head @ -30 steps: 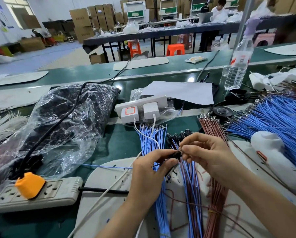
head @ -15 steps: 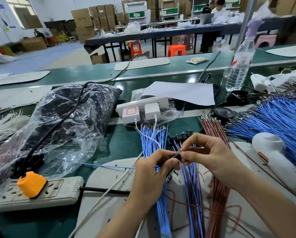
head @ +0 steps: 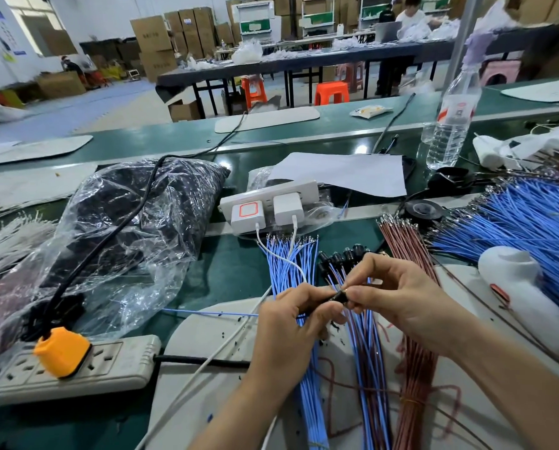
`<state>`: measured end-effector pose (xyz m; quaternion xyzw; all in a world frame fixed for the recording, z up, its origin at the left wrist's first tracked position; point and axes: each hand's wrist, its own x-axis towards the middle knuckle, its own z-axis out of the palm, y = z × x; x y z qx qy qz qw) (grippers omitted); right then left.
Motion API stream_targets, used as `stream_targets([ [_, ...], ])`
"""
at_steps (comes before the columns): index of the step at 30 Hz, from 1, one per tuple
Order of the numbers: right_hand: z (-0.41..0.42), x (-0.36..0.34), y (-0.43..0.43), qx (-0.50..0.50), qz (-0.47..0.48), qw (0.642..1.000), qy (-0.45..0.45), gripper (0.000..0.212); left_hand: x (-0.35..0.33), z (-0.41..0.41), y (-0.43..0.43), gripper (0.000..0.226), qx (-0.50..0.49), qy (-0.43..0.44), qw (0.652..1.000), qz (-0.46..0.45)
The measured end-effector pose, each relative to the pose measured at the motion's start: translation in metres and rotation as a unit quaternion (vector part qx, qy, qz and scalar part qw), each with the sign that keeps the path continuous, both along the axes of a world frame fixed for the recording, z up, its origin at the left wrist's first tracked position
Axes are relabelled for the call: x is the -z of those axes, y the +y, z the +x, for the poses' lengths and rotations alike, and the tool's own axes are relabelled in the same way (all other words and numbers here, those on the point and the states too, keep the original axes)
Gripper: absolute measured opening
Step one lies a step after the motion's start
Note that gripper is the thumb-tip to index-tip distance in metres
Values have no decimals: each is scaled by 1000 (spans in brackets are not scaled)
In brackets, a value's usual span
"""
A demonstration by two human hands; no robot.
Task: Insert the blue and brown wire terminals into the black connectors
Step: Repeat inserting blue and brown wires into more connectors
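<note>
Fingers of the right hand, pinching a metal terminal, have reached the small black plastic connector clamped by the left hand; insertion is probably starting.

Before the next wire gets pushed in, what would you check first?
1. Left hand grips the black connector: ok.
2. Right hand pinches the terminal at the connector's end: ok.
3. Terminal fully seated: cannot tell, hidden.
4. Loose blue wires lie within reach: ok.
5. Loose brown wires lie within reach: ok.
6. White charger cable lies across the blue wires: not ok, it may snag.
</note>
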<state>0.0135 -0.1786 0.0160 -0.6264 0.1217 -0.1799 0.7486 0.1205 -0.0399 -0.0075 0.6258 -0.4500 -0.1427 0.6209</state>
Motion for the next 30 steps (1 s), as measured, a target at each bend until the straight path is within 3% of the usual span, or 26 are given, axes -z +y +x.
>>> stream_targets([
  [5,0,2,2,-6,60,998,0,10,3,1,0,4,13,6,1000,-12],
  [9,1,2,3,-13,84,996,14,8,5,3,0,9,28,-24,999,-2],
  [13,2,3,6,-28,117,993,-4,14,6,3,-1,14,37,6,999,-11],
  [16,5,2,14,-81,64,994,-46,25,9,0,-3,18,23,-10,1000,-14],
  [18,8,0,18,-61,42,996,-52,32,10,0,-4,17,14,10,999,-30],
  [21,7,1,15,-14,108,993,-52,37,4,0,-4,10,20,-3,999,-31],
  [26,4,3,14,-55,148,987,27,38,2,0,-4,16,-9,-62,998,-29],
  [30,0,0,18,-130,109,984,55,44,1,2,-3,19,-13,-95,995,-25],
])
